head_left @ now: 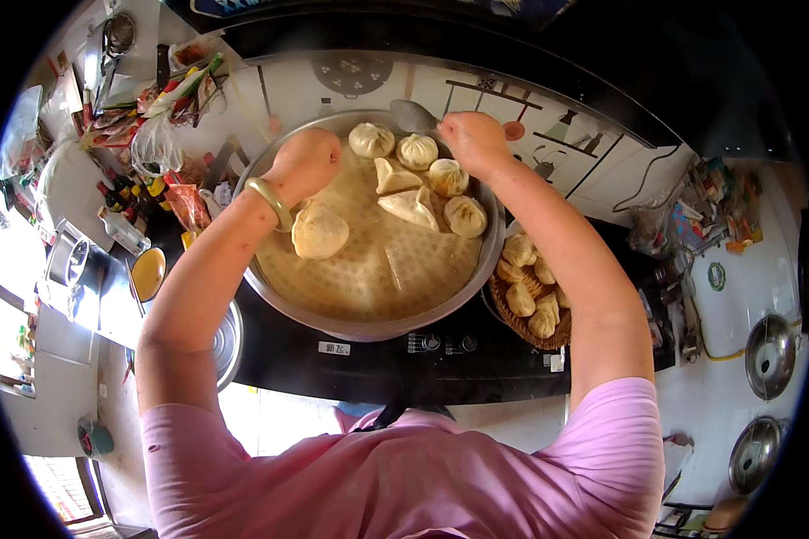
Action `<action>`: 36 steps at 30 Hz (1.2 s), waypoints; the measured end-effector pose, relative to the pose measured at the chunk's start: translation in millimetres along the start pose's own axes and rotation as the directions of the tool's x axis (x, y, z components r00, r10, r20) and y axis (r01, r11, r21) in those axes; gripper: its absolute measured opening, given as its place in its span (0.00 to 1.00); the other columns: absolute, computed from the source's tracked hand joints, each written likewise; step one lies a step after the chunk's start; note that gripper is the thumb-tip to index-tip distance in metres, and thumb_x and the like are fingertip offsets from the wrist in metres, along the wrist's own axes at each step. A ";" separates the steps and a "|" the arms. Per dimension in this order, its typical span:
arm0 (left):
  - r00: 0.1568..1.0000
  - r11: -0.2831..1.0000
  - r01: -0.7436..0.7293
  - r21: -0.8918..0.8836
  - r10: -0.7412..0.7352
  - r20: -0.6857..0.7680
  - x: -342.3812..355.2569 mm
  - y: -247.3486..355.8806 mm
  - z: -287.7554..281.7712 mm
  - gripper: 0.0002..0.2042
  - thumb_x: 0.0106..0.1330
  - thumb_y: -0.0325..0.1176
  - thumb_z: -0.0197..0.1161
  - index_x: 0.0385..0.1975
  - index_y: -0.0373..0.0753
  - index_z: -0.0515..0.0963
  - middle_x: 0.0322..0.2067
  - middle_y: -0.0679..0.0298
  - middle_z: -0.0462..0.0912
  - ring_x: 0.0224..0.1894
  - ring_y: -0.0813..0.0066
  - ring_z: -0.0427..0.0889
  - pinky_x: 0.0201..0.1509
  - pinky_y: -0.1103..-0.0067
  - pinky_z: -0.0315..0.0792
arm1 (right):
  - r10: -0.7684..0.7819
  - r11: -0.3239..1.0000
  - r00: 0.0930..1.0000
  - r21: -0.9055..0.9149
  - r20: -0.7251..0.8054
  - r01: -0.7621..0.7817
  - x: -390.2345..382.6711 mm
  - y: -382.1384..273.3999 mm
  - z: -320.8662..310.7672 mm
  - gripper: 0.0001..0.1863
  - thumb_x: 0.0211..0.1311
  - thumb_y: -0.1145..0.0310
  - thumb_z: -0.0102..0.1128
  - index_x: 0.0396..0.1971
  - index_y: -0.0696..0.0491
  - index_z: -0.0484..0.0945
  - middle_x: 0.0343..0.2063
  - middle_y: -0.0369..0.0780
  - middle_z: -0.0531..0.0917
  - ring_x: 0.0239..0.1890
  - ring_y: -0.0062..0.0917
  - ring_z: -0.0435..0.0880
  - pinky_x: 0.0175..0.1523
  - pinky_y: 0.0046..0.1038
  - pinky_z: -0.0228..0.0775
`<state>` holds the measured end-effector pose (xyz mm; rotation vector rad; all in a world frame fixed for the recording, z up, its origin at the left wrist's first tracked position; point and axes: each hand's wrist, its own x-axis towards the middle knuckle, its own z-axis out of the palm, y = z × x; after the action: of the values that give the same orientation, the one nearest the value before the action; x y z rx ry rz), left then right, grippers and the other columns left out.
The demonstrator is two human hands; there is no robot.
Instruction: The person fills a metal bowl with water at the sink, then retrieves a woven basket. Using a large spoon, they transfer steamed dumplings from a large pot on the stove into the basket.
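A large round metal steamer (pixel 368 328) stands on the black stove, a wet, dotted liner (pixel 368 278) covering its base. Over its far left part, my left hand (pixel 307 162) is closed in a fist; whatever it grips is hidden. Below that wrist lies a flattish pale bun (pixel 320 231). My right hand (pixel 474 144) is closed round a metal spoon (pixel 412 117) at the far right rim, the bowl pointing left. Several pleated round buns (pixel 371 140) and two folded, triangular buns (pixel 411 208) sit along the steamer's far right side.
A wicker basket (pixel 520 325) of buns stands right of the steamer, under my right forearm. Bottles (pixel 121 193) and bagged goods crowd the left counter. At left, a yellowish bowl (pixel 149 274) and a metal lid (pixel 228 346) lie near my arm. Stove knobs (pixel 431 342) face me.
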<state>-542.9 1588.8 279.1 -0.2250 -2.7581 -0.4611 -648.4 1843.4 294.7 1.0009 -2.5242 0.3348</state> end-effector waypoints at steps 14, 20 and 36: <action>0.997 0.998 0.053 -0.026 -0.054 -0.047 19.7 -44.2 29.6 0.19 0.50 0.41 0.65 0.27 0.26 0.75 0.27 0.45 0.75 0.34 0.53 0.77 0.38 0.68 0.70 | 0.061 0.972 0.995 0.222 0.081 -0.078 39.2 -23.8 32.8 0.11 0.55 0.64 0.51 0.24 0.55 0.78 0.28 0.46 0.80 0.35 0.42 0.78 0.39 0.41 0.69; 0.984 0.973 0.154 -0.174 -0.167 -0.059 27.1 -33.5 29.7 0.23 0.46 0.46 0.69 0.25 0.27 0.76 0.24 0.47 0.76 0.30 0.52 0.77 0.36 0.67 0.70 | -0.027 0.983 0.999 0.184 0.040 0.020 19.2 -63.7 -1.4 0.11 0.56 0.65 0.52 0.21 0.57 0.76 0.25 0.48 0.79 0.31 0.45 0.77 0.37 0.41 0.68; 0.956 0.931 0.271 -0.244 -0.291 -0.047 43.8 -28.8 46.1 0.22 0.41 0.45 0.67 0.26 0.30 0.77 0.26 0.49 0.79 0.31 0.56 0.78 0.38 0.70 0.71 | 0.062 0.965 0.994 0.259 -0.092 -0.036 5.3 -39.6 6.5 0.12 0.56 0.66 0.52 0.20 0.57 0.77 0.22 0.48 0.79 0.29 0.46 0.76 0.35 0.41 0.68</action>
<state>-603.5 1581.8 245.0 0.1366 -2.6593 -0.8543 -626.2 1809.6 294.1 0.9883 -2.4611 0.7250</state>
